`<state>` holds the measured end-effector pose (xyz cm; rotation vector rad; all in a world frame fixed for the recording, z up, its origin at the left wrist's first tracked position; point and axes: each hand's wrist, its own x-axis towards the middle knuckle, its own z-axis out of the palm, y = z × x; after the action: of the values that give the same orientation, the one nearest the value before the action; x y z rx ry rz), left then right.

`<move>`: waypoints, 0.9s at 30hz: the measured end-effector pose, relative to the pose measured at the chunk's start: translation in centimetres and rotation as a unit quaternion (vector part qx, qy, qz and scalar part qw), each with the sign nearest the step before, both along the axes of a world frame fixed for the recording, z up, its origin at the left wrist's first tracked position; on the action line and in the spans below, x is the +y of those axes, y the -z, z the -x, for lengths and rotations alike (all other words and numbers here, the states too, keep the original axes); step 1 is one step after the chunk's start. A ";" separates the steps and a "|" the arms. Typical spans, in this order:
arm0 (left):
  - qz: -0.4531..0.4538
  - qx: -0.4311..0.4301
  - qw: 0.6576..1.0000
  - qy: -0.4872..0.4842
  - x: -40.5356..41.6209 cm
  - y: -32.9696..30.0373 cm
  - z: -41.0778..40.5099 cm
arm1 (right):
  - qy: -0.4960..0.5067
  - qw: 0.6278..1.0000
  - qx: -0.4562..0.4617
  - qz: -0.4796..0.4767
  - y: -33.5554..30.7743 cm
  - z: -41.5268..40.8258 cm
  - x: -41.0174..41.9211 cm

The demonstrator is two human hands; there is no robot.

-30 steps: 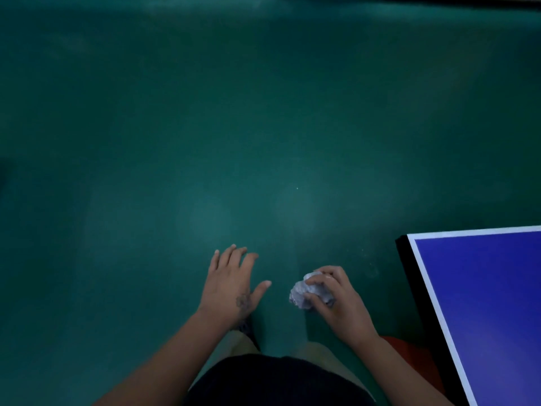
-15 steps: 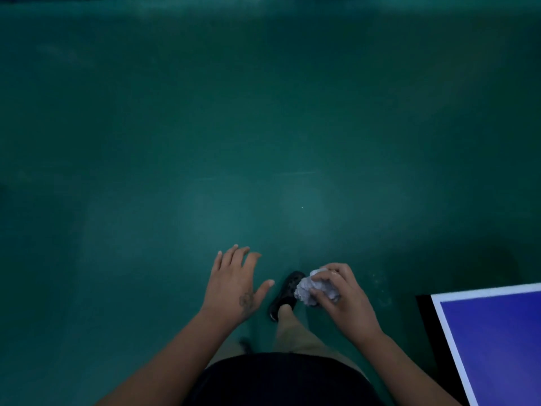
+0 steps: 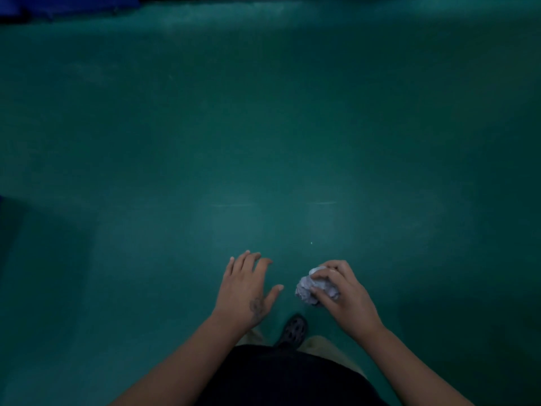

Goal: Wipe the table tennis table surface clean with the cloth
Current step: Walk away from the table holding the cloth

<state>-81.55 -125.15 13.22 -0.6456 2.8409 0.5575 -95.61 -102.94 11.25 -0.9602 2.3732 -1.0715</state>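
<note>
The right hand (image 3: 344,294) holds the cloth (image 3: 314,287) — a pale wad, crumpled into a ball, with the fingers curled over its top and the thumb tucked under its near side. Bunched this tight, it is a thing being carried, not yet a thing being wiped with; a flatter pad would probably meet a surface better. It hangs in the air in front of the body, above the floor (image 3: 263,127), touching nothing but the hand.

The left hand (image 3: 247,285) is beside it, a little apart, and holds nothing. Its fingers are spread and nearly straight, the thumb out toward the cloth, the palm facing down. It reads as a free hand kept out for balance while walking, though that is only a guess.

The table that the task names is not in view. All around the hands is dull green floor, dim, with two faint pale patches of reflected light and a short light line above each. One dark shoe (image 3: 292,332) with holes in its top shows below and between the hands, past the edge of a dark shirt (image 3: 287,376). A dark blue strip (image 3: 58,7) lies at the far top left; what it belongs to is unclear.

Nothing stands between the hands and the floor ahead. What hinders the job is plain enough — no table surface is within reach of the cloth, so no wiping can start from this stance.
</note>
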 end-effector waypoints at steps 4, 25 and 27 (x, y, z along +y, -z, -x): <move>-0.012 0.000 1.000 -0.006 -2.7 0.4 4.3 | 0.013 1.000 -0.005 0.000 -0.3 5.1 -2.7; -0.020 0.069 0.997 0.028 -30.6 1.3 31.1 | 0.045 0.999 0.008 -0.009 -1.9 31.2 -28.6; -0.016 0.071 0.997 0.028 -32.4 1.1 33.9 | 0.039 0.999 0.012 -0.004 -1.8 33.7 -30.6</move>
<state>-115.41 -157.59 12.15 -0.5397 2.9636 0.6642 -129.28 -133.50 13.02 -0.8889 2.4505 -1.0832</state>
